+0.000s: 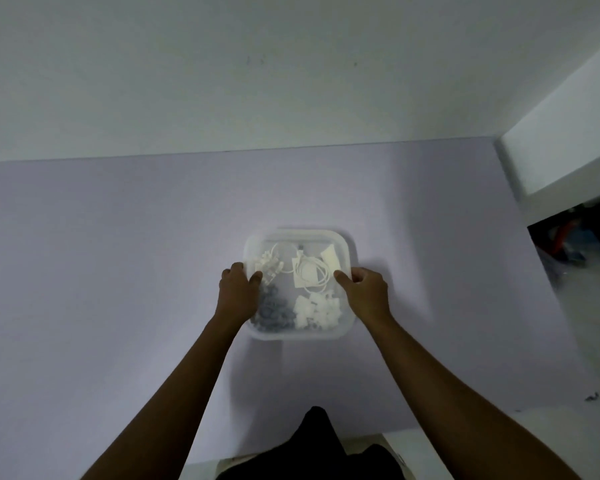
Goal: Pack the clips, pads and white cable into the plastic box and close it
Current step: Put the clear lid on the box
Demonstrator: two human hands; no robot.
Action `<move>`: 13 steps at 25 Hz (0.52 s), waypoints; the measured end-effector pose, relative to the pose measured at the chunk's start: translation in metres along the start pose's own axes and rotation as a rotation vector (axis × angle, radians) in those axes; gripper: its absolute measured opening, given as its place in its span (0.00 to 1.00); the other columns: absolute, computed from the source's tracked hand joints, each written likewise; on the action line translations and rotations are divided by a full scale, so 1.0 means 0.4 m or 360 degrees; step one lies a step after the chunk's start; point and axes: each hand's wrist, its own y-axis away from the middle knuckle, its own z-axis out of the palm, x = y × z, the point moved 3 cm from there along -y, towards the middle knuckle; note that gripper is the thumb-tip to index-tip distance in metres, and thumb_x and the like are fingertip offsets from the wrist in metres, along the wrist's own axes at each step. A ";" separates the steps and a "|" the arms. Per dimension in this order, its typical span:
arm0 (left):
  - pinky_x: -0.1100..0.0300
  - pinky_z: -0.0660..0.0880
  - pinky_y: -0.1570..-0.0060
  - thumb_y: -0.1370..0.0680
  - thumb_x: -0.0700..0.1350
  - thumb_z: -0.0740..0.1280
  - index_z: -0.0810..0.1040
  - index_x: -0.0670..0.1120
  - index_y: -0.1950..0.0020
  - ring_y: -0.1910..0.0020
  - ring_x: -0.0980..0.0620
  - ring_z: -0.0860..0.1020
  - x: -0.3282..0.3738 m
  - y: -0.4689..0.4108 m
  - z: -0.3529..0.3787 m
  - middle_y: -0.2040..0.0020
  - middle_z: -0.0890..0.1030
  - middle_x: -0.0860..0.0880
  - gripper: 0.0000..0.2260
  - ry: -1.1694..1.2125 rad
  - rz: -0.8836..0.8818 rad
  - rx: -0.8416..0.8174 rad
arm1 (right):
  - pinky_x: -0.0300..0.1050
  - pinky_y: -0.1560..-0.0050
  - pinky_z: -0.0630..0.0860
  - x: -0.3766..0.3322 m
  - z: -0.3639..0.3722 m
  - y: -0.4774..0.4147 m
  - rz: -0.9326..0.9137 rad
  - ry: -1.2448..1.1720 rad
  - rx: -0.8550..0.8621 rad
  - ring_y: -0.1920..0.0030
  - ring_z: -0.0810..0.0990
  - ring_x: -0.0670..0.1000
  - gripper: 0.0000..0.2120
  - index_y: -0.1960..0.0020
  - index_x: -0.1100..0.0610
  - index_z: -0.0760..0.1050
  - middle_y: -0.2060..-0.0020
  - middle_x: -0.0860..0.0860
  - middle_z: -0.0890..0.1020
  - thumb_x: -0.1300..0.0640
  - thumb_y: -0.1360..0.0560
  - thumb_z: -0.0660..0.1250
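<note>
A square translucent plastic box [300, 336] sits in the middle of the lilac table, with a clear lid [302, 237] lying over it. Through the lid I see a coiled white cable [312, 270], white clips [269, 265] at the left, dark grey pads [274, 311] at the near left and white pads [317, 311] at the near right. My left hand [238, 289] rests on the lid's left edge, thumb on top. My right hand [364, 287] holds the right edge, thumb on the lid.
The lilac table [118, 271] stretches wide around the box. A white wall stands behind it. A white ledge [561, 150] juts in at the right, with dark clutter [575, 240] below it. A small dark bit [592, 397] lies at the table's right edge.
</note>
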 end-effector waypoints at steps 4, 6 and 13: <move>0.50 0.72 0.45 0.19 0.49 0.64 0.71 0.37 0.35 0.42 0.38 0.76 0.179 -0.091 0.088 0.39 0.75 0.36 0.19 0.0047 -0.0008 0.0001 | 0.44 0.68 0.67 -0.035 -0.133 -0.192 -0.0079 0.0036 0.0013 0.70 0.72 0.50 0.23 0.60 0.69 0.76 0.71 0.59 0.76 0.46 0.27 0.72; 0.53 0.71 0.47 0.19 0.49 0.64 0.71 0.37 0.35 0.42 0.39 0.76 0.249 -0.139 0.120 0.39 0.76 0.37 0.19 0.0075 -0.0018 0.0014 | 0.43 0.69 0.65 -0.053 -0.177 -0.275 -0.0120 0.0063 -0.0002 0.71 0.69 0.49 0.23 0.65 0.67 0.72 0.72 0.54 0.72 0.48 0.27 0.73; 0.55 0.68 0.48 0.19 0.47 0.63 0.72 0.34 0.37 0.41 0.38 0.75 0.364 -0.217 0.159 0.40 0.77 0.36 0.18 0.0021 -0.0097 0.0124 | 0.44 0.70 0.62 -0.106 -0.234 -0.426 -0.0258 0.0162 -0.0096 0.74 0.65 0.47 0.23 0.71 0.55 0.63 0.76 0.49 0.66 0.50 0.27 0.73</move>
